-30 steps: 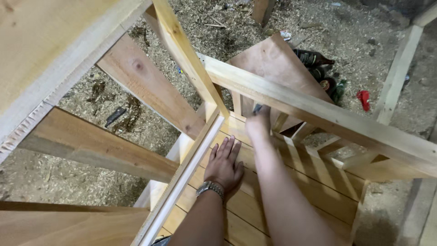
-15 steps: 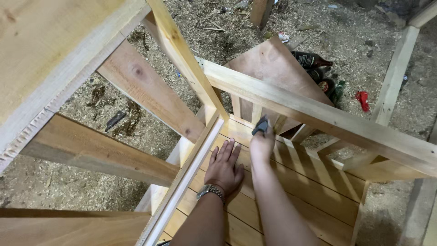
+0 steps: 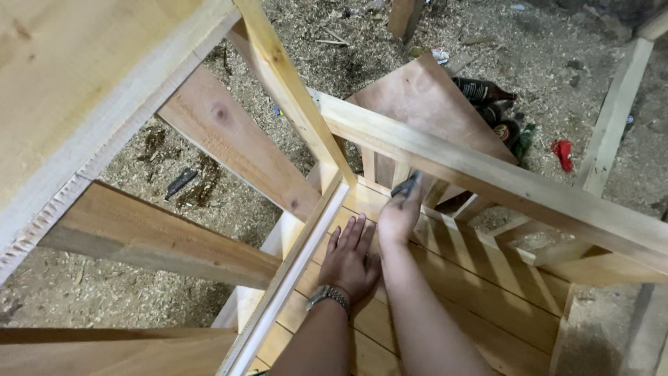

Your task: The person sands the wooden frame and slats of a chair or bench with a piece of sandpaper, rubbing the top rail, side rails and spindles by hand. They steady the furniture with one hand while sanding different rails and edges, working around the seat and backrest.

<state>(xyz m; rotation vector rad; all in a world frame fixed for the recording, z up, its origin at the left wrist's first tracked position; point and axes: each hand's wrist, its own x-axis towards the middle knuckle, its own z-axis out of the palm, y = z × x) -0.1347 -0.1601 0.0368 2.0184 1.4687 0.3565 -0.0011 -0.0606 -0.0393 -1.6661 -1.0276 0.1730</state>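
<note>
Head view, read left to right. At far left a broad pale plank (image 3: pixel 76 90) fills the upper corner, its rough edge running down toward the left margin. Below it two darker wooden beams (image 3: pixel 229 146) slant across a floor (image 3: pixel 139 181) covered with sawdust and shavings; a small dark object (image 3: pixel 181 183) lies on that floor between the beams, too small to identify. A light upright post (image 3: pixel 292 90) meets a long horizontal rail (image 3: pixel 487 174) that crosses toward the right edge.

Inside the frame lies a slatted wooden panel (image 3: pixel 473 278). The left hand (image 3: pixel 351 261), with a metal wristwatch (image 3: pixel 328 296) on the wrist, rests palm down on the slats just beside the pale frame edge (image 3: pixel 296 278); its fingers (image 3: pixel 355 233) are spread flat and grasp nothing. Immediately to its right, the right hand (image 3: pixel 400 216) is clenched around a small dark tool (image 3: pixel 407 184), whose tip points up toward the underside of the rail near the short vertical slats; the tool's kind cannot be told.

Beyond the rail a reddish-brown board (image 3: pixel 417 104) lies on the sawdust. At its right edge are dark glass bottles (image 3: pixel 487 94) lying on their sides with round labels, contents not visible. Further right are a green item (image 3: pixel 523 139), a small red object (image 3: pixel 562 153), and a pale upright batten (image 3: pixel 616 111).
</note>
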